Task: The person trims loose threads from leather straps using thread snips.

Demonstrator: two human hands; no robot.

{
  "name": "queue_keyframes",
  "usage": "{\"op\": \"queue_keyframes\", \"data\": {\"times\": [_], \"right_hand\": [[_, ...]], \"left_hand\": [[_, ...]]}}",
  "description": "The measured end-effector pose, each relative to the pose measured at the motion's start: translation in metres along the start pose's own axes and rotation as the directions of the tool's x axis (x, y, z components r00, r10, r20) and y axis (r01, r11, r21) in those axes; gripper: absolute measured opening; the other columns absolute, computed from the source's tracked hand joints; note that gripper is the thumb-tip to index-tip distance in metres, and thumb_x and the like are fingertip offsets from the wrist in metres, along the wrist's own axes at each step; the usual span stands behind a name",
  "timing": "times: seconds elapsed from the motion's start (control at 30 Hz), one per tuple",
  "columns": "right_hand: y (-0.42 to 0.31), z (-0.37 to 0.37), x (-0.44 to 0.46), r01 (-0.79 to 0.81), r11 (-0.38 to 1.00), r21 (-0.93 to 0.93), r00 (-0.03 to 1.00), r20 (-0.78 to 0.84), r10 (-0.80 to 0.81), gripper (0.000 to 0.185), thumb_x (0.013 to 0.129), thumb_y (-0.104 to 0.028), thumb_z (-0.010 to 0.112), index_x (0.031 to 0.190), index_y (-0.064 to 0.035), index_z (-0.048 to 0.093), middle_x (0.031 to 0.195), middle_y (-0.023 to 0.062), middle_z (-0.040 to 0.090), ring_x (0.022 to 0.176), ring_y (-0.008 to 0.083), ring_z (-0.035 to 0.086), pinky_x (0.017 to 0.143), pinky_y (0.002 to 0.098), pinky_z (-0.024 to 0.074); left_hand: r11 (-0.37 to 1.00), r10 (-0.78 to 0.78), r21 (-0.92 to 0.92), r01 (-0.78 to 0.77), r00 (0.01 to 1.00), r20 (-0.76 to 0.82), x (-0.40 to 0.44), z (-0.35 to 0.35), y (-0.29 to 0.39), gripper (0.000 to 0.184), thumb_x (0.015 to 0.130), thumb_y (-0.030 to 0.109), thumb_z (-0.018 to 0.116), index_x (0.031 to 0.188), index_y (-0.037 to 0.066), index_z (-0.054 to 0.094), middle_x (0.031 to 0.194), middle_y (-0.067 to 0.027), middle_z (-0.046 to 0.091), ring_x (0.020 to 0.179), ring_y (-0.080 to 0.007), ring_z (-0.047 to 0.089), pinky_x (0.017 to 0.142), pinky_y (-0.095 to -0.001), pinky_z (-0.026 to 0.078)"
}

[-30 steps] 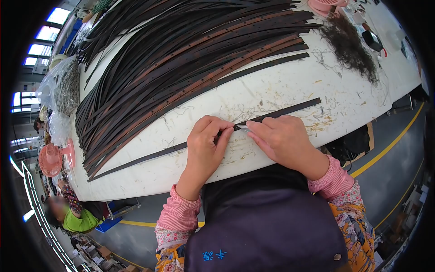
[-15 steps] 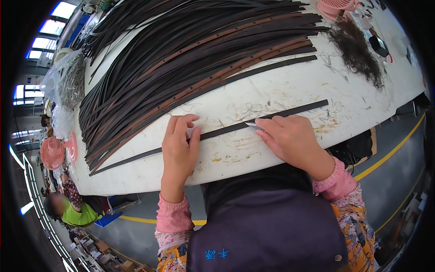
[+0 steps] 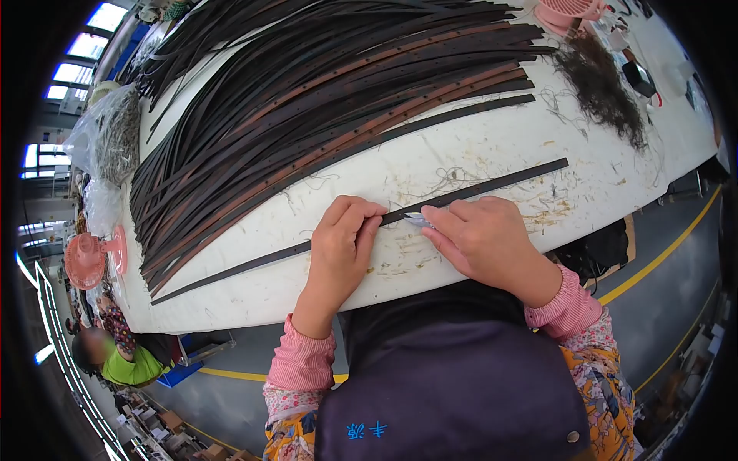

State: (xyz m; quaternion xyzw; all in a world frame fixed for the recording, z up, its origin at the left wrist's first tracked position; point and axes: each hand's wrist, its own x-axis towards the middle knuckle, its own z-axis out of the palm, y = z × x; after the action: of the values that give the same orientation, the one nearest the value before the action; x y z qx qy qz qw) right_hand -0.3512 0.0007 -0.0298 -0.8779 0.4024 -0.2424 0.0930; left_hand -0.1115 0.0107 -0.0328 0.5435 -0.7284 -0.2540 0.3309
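Purple-black apron cloth (image 3: 453, 384) fills the ground nearest you, with ribbed pink cuffs (image 3: 565, 300) to either side. Just past it runs the near edge of the white desk (image 3: 415, 257), and your wrists reach over that edge, set well apart. Your right hand (image 3: 492, 238) has its fingers closed around a small pointed metal tool (image 3: 416, 220), its tip at the near edge of the dark strap (image 3: 523, 177). Your left hand (image 3: 342, 242) bends over the same strap, thumb and forefinger narrowed to a small gap beside the tool (whether they pinch the strap or a thread, you cannot tell from here).

That strap lies slantwise under your hands: its left end comes close to the left side of the desk, its right end runs out past your right hand, well inside the right side. Between your hands and the near edge you have a narrow band of stained surface; beyond the strap, a wider band carries loose threads (image 3: 453, 178) and widens toward the right.

Farther off, a broad pile of straps (image 3: 330, 115), mostly black with some brown, spreads across the desk. Right of its ends lie a tangle of dark fibre (image 3: 598, 81) and, beyond it, a pink fan (image 3: 570, 11).
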Motion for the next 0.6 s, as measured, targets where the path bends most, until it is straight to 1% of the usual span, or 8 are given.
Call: {"op": "queue_keyframes", "data": {"times": [0.2,0.43,0.5,0.53,0.6], "right_hand": [[-0.0029,0.0022,0.0019,-0.017,1.0,-0.008,1.0,-0.014,0.017,0.02,0.092,-0.024,0.077,0.106,-0.0093,0.075,0.071,0.0026,0.06,0.06,0.0218,0.063,0.057,0.0356,0.0488],[-0.0046,0.0048,0.003,-0.001,1.0,-0.023,1.0,-0.014,0.0,0.022,0.092,-0.023,0.078,0.108,-0.0089,0.075,0.071,0.0024,0.06,0.06,0.0214,0.063,0.057,0.0355,0.0487],[-0.0052,0.0055,0.0029,0.003,0.999,-0.032,1.0,-0.018,-0.003,0.022,0.092,-0.023,0.078,0.109,-0.0089,0.075,0.072,0.0023,0.06,0.06,0.0214,0.063,0.057,0.0354,0.0486],[-0.0052,0.0054,0.0027,-0.002,1.0,-0.03,1.0,-0.017,0.002,0.023,0.091,-0.023,0.078,0.109,-0.0089,0.075,0.072,0.0022,0.06,0.06,0.0214,0.062,0.057,0.0354,0.0485],[-0.0051,0.0055,0.0029,-0.005,1.0,-0.028,1.0,-0.015,0.004,0.023,0.091,-0.023,0.078,0.109,-0.009,0.075,0.072,0.0022,0.059,0.06,0.0215,0.062,0.057,0.0354,0.0484]], "left_hand": [[1.0,0.004,0.005,-0.004,1.0,-0.008,-0.0003,0.0013,-0.0013,0.012,0.093,-0.005,0.07,0.102,0.002,0.073,0.095,-0.0081,0.067,0.072,-0.0164,0.061,0.065,-0.0281,0.049],[1.0,0.017,0.016,-0.016,1.0,-0.009,-0.0001,0.0008,-0.0005,0.012,0.093,-0.005,0.07,0.102,0.002,0.073,0.095,-0.0082,0.066,0.072,-0.0165,0.061,0.065,-0.0284,0.049],[1.0,-0.027,0.013,0.027,0.999,0.024,-0.0003,-0.0002,0.0016,0.013,0.092,-0.004,0.07,0.103,0.002,0.071,0.097,-0.0119,0.066,0.082,-0.0291,0.067,0.072,-0.0365,0.054],[1.0,-0.028,0.013,0.028,0.999,0.024,-0.0003,0.0002,0.0005,0.013,0.092,-0.004,0.07,0.103,0.002,0.071,0.097,-0.0119,0.066,0.082,-0.0291,0.067,0.072,-0.0365,0.054],[1.0,0.025,0.011,-0.025,1.0,-0.006,0.0001,0.0014,-0.0029,0.012,0.093,-0.005,0.07,0.102,0.002,0.073,0.095,-0.0086,0.066,0.074,-0.0184,0.063,0.067,-0.0291,0.051]]}}
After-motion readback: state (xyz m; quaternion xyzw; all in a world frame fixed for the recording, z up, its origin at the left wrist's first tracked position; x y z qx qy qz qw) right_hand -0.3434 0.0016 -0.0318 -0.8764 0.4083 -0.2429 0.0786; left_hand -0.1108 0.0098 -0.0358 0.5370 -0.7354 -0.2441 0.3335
